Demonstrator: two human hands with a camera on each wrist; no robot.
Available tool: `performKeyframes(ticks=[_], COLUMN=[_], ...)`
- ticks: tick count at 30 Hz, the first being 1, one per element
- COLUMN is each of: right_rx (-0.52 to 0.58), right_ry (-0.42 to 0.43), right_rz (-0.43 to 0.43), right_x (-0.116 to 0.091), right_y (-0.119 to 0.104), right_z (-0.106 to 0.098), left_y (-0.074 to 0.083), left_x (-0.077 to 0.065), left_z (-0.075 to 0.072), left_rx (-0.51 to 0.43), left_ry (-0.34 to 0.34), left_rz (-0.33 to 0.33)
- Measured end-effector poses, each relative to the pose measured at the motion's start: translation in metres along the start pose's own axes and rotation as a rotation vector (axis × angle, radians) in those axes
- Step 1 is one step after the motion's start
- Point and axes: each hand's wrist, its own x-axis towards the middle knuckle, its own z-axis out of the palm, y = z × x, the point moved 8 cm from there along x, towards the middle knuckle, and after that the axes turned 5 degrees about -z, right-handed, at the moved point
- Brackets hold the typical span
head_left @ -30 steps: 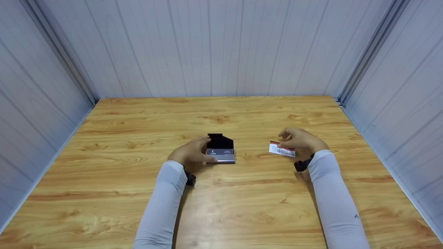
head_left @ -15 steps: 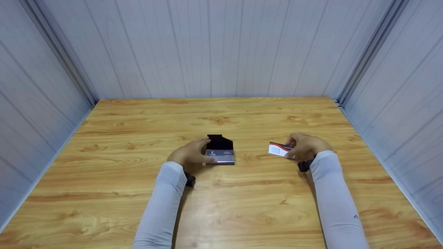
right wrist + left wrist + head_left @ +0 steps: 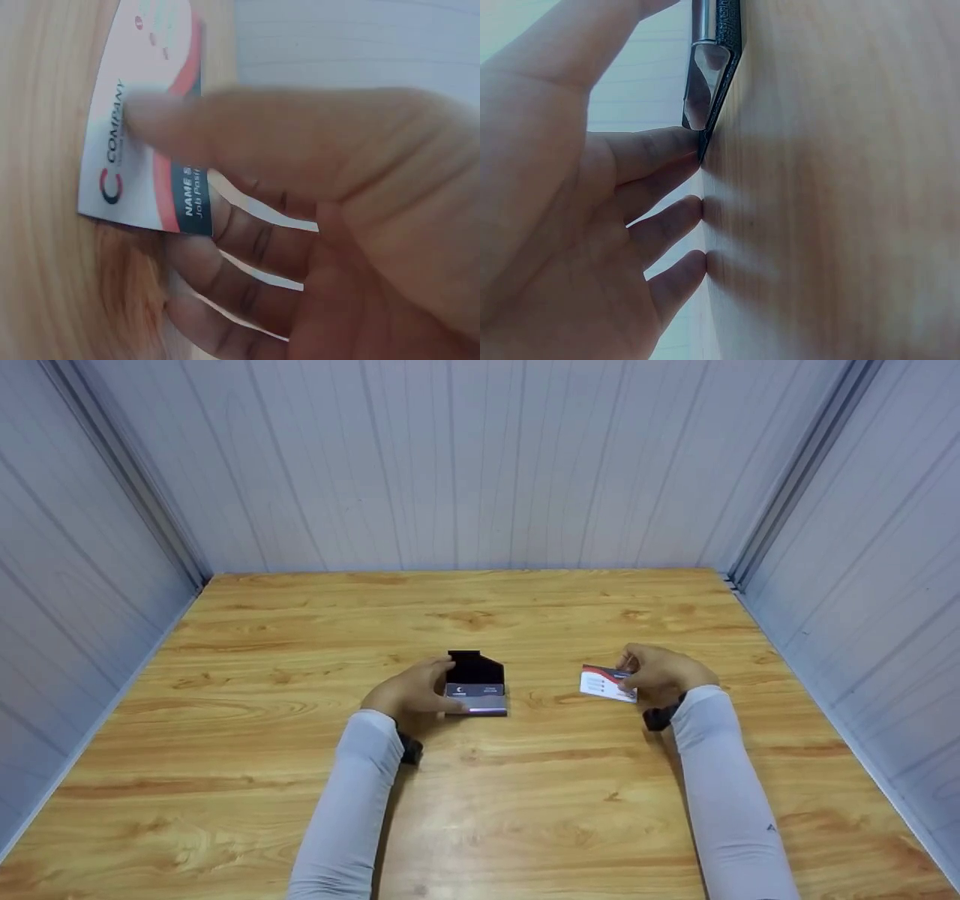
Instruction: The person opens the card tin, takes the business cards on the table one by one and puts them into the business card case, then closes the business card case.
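A business card case (image 3: 484,701), silver-grey in front with its black lid (image 3: 478,667) raised, rests on the table. From its left side my left hand (image 3: 409,688) grips it, thumb at the front edge and index finger by the lid. In the left wrist view the other fingers (image 3: 679,221) reach down to the tabletop beside the case (image 3: 709,79). To the right, my right hand (image 3: 664,669) pinches a white, red and dark business card (image 3: 598,688). The right wrist view shows the thumb across the printed face of the card (image 3: 139,184), fingers behind it.
Both hands work over a wood-grain table (image 3: 480,810). Pale panelled walls (image 3: 480,465) enclose it at the back and both sides. A dark wrist camera (image 3: 658,718) sits under the right wrist, another (image 3: 410,748) by the left.
My right hand has come down onto the card's right part and now pinches it; the card has barely shifted. The left hand and the case stay in place.
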Motion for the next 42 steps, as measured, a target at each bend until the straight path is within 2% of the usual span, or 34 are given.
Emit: performKeyframes(ticks=[3,11,18,26,32,42], right_rx=[-0.015,0.017,0.044,0.052,0.031,0.107], right_ry=[0.005,0.006,0.063,0.121,0.2,0.261], right_rz=[-0.041,-0.083,-0.146,-0.177,-0.264,-0.43], right_x=[0.0,-0.003,-0.003,0.009,0.02,0.031], right_y=[-0.002,-0.006,-0.014,-0.024,-0.042,-0.09], right_z=[-0.001,-0.007,-0.012,-0.007,0.0,0.023], left_y=[0.0,0.0,0.0,-0.001,-0.003,0.002], left_x=[0.0,0.001,0.001,0.002,0.002,0.003], left_z=[0.001,0.0,0.0,0.0,0.001,0.0], left_rx=[0.011,0.025,0.017,0.008,0.029,0.034], left_ry=[-0.001,-0.002,-0.003,-0.006,-0.001,0.0], left_rz=[-0.006,-0.003,-0.001,0.003,-0.011,0.024])
